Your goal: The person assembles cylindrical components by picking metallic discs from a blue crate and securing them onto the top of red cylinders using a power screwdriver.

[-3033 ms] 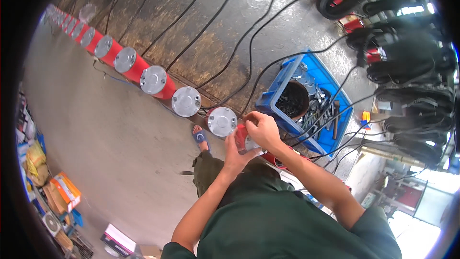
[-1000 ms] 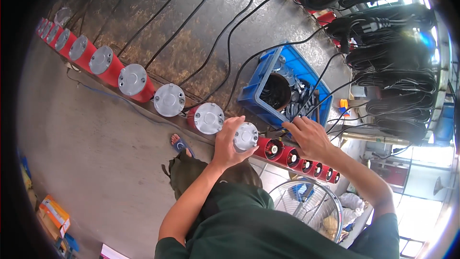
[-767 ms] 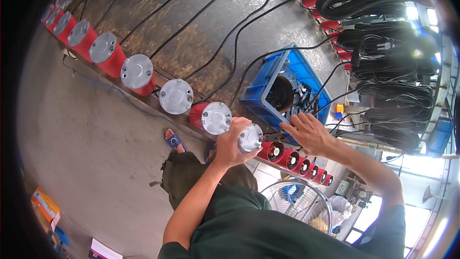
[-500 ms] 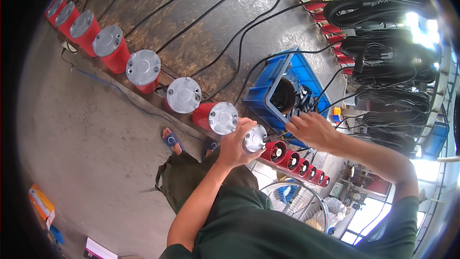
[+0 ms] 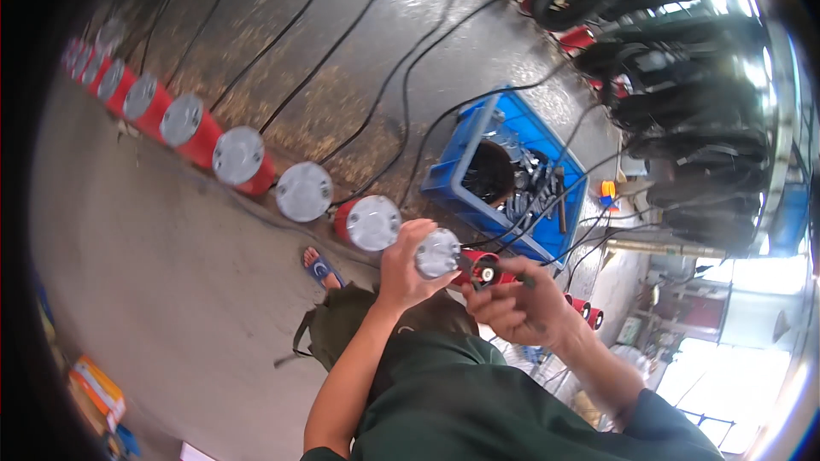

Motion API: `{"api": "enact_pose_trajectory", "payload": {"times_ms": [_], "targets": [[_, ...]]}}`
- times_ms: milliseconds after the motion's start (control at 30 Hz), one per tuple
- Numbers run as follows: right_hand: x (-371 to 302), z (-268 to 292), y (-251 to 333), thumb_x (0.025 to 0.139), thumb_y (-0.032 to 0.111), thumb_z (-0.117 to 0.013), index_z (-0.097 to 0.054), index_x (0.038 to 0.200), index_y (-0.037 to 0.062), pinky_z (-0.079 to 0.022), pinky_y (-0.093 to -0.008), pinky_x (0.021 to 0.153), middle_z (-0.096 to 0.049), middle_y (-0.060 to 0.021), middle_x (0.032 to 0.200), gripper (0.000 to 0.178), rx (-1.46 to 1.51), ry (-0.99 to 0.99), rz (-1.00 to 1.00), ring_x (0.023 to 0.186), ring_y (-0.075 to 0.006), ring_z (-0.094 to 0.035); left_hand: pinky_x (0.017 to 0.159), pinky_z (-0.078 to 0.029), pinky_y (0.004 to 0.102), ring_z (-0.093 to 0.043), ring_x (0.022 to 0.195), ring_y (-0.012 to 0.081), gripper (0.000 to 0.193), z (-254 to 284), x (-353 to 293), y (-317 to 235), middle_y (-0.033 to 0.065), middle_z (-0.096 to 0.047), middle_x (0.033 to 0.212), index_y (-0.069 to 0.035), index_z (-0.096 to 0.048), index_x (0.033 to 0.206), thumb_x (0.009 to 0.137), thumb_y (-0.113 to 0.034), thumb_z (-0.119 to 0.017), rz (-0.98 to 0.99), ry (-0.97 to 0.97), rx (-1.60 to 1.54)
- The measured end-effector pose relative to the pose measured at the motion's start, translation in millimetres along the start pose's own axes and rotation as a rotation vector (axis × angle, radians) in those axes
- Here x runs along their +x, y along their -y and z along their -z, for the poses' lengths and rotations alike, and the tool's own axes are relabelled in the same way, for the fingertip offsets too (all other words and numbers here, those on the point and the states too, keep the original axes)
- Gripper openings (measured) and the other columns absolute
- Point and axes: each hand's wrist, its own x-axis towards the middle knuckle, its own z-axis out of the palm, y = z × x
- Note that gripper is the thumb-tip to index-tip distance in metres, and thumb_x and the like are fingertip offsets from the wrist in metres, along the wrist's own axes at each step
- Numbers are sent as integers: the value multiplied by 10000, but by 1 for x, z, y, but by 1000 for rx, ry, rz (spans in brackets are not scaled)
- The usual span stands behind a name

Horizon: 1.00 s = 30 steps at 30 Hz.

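Note:
My left hand is closed around a round silver end cap with small holes near its rim. The cap sits at the near end of a row of red cylinders with silver caps, such as this neighbouring one. My right hand is just right of the held cap, smeared by motion. Its bent fingers hold something dark and slim that I cannot make out. Close behind those fingers is an open red cylinder with its inner parts showing, partly covered by the hand.
Beyond the row stands a blue crate holding a dark round container and many metal pieces. Black cables run across the dark work surface. Coiled black cables hang at right. A sandalled foot shows on the floor.
My right hand has come from beside the blue crate down to the silver cap, and now has a dark thing in its fingers. My left hand keeps hold of the cap; the view has shifted.

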Motion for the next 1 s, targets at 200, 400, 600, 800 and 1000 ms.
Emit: {"api": "enact_pose_trajectory", "payload": {"times_ms": [200,400,600,800,1000], "targets": [[-89,113,99,1004,306,-740,-561,1394,2,-399,-224,562,-605,-47,988,527,-794,-273,633,758,-89,-529,1184,-408,574,-512,1426,487,822,-1,-31,-35,280,-481,1610,-107,-569,1538,817,-285,-920,-125,12,583],[-68,135,224,849,323,-853,-504,1410,-41,-584,-470,868,-619,-209,1217,754,-1972,-1086,1718,1109,-376,-679,1229,-333,635,-372,1539,527,708,-20,-58,-55,302,-407,1669,-161,-578,1567,882,-152,-755,-220,257,1139],[-23,93,294,834,300,-853,-500,1457,-24,-405,-457,1133,-564,-141,1341,786,-2098,-1559,1876,1315,-310,-506,1206,-351,625,-397,1536,510,768,-19,-51,-62,299,-433,1641,-135,-585,1543,808,-149,-806,-226,334,1208],[38,93,324,828,158,-788,-723,1081,49,-568,-444,916,-694,-134,1150,283,-2448,-752,1767,1143,-328,-665,1162,-376,609,-419,1525,507,790,-24,-50,-72,308,-435,1634,-117,-573,1540,775,-101,-770,-215,352,1245],[91,103,324,765,240,-855,-813,902,109,-641,-474,779,-779,-131,1022,195,-2521,-579,1564,979,-344,-791,1201,-340,610,-403,1516,512,707,-39,-46,-84,308,-452,1599,-88,-623,1462,769,-96,-764,-93,324,1277]]}}
